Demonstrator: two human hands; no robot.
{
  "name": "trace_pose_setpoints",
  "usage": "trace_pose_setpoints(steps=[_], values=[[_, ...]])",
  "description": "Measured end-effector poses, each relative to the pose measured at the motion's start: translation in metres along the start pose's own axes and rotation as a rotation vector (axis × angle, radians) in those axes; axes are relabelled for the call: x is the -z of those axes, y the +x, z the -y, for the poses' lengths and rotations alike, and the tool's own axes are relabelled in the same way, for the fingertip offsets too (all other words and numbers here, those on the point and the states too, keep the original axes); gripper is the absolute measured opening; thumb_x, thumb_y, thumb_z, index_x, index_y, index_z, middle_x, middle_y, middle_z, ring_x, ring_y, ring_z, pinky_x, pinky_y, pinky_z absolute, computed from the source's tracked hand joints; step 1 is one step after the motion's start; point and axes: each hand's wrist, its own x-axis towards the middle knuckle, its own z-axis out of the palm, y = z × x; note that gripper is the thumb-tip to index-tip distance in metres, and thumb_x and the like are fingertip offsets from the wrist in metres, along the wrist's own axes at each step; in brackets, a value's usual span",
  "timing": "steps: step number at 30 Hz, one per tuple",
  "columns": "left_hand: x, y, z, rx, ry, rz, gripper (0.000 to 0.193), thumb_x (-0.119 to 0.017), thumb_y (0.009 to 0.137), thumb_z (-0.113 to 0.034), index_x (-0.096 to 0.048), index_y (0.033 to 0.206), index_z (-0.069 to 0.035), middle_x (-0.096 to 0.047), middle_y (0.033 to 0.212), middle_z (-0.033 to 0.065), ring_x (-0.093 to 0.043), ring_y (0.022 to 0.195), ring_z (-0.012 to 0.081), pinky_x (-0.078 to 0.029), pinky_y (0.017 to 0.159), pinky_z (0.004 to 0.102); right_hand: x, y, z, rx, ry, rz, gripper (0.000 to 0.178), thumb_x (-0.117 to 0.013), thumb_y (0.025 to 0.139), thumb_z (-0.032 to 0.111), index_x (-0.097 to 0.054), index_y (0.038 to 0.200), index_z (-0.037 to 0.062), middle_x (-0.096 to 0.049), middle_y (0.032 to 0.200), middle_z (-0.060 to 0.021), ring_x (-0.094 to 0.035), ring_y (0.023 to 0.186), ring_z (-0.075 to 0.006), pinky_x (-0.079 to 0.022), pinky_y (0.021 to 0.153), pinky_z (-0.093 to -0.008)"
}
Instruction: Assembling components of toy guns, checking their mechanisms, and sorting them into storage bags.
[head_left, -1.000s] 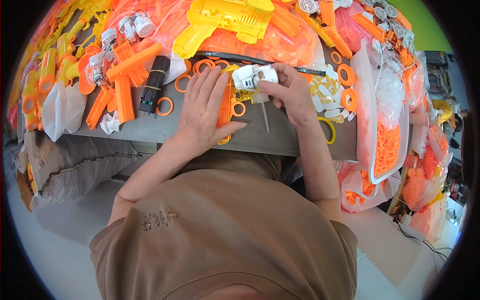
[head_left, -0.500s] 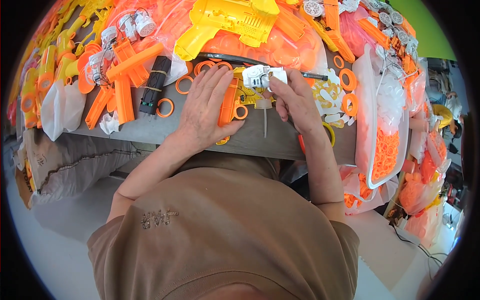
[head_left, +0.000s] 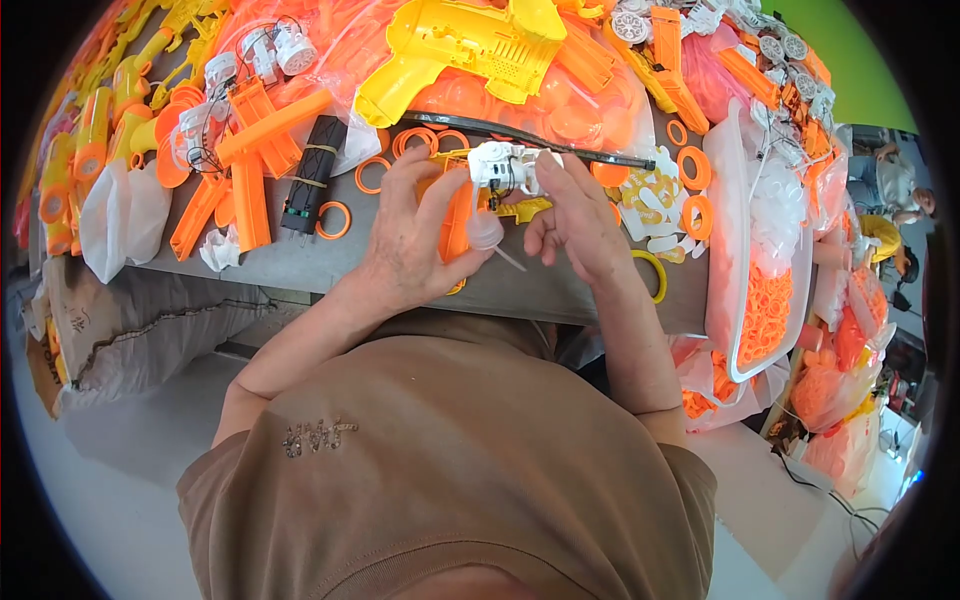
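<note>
A white plastic mechanism (head_left: 500, 168) with dark wires is held up between my hands over the table edge. My right hand (head_left: 580, 215) pinches its right end, thumb and fingers closed. My left hand (head_left: 405, 230) is curled over a long orange plastic part (head_left: 457, 215), thumb at the near end, index fingertip close against the mechanism's left side. Beneath the mechanism hangs a translucent cup-like piece (head_left: 486, 232) with a thin tube pointing down to the right. Part of a yellow shell (head_left: 525, 209) shows behind it, mostly hidden by the hands.
A yellow toy-gun shell (head_left: 470, 50) lies beyond on bagged orange parts. A black strip (head_left: 540, 138) crosses behind my hands. Left stands a banded black part (head_left: 312, 175); orange rings (head_left: 332, 219) lie around. At right is a white tub (head_left: 722, 250) of orange rings.
The white mechanism has been lifted and shifted slightly left, and its hanging tube has swung to a slant. My left hand's flat fingers have curled and spread.
</note>
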Motion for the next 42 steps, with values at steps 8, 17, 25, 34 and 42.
trace_pose_setpoints(steps=[8,17,25,34,42], values=[[0.003,0.001,0.002,-0.007,0.040,0.076,0.070,-0.079,0.058,-0.019,-0.047,0.117,-0.001,-0.048,0.099,0.0179,-0.039,0.113,0.0407,-0.037,0.093,0.0470,0.009,0.009,-0.015,-0.060,0.363,0.098,0.045,-0.043,0.092,0.044,-0.047,0.108,0.0019,-0.058,0.083,-0.0129,-0.054,0.048,-0.0137,-0.041,0.037,-0.0223],[0.010,0.005,0.006,0.116,-0.241,0.021,0.063,-0.078,0.058,-0.017,-0.054,0.114,-0.004,-0.054,0.097,0.0139,-0.044,0.111,0.0362,-0.035,0.095,0.0442,0.013,0.013,-0.019,-0.097,0.605,0.200,0.046,-0.030,0.096,0.044,-0.051,0.114,0.0078,-0.064,0.086,-0.0105,-0.056,0.055,-0.0133,-0.038,0.041,-0.0228],[0.032,0.022,-0.010,-0.067,-0.079,-0.124,0.052,-0.078,0.063,-0.026,-0.059,0.106,-0.003,-0.056,0.098,0.0131,-0.049,0.098,0.0288,-0.036,0.092,0.0416,-0.004,-0.017,0.026,0.185,0.201,0.029,0.037,-0.036,0.095,0.037,-0.051,0.105,0.0042,-0.059,0.078,-0.0062,-0.046,0.049,-0.0096,-0.031,0.040,-0.0203],[0.054,0.047,-0.034,-0.021,-0.461,-0.215,0.020,-0.069,0.072,-0.006,-0.059,0.089,-0.001,-0.056,0.078,0.0093,-0.055,0.074,0.0247,-0.041,0.065,0.0332,-0.037,-0.051,0.073,0.769,-0.349,-0.258,0.031,-0.051,0.085,0.022,-0.047,0.106,-0.0004,-0.047,0.086,-0.0029,-0.044,0.078,-0.0102,-0.037,0.068,-0.0226],[0.096,0.033,-0.008,-0.217,-0.050,-0.210,0.015,-0.067,0.077,-0.012,-0.060,0.082,-0.001,-0.054,0.072,0.0077,-0.054,0.064,0.0233,-0.042,0.055,0.0321,0.017,-0.059,0.116,1.108,0.250,-0.570,0.052,-0.040,0.089,0.043,-0.052,0.104,-0.0048,-0.057,0.091,-0.0129,-0.061,0.073,-0.0224,-0.055,0.058,-0.0326]])
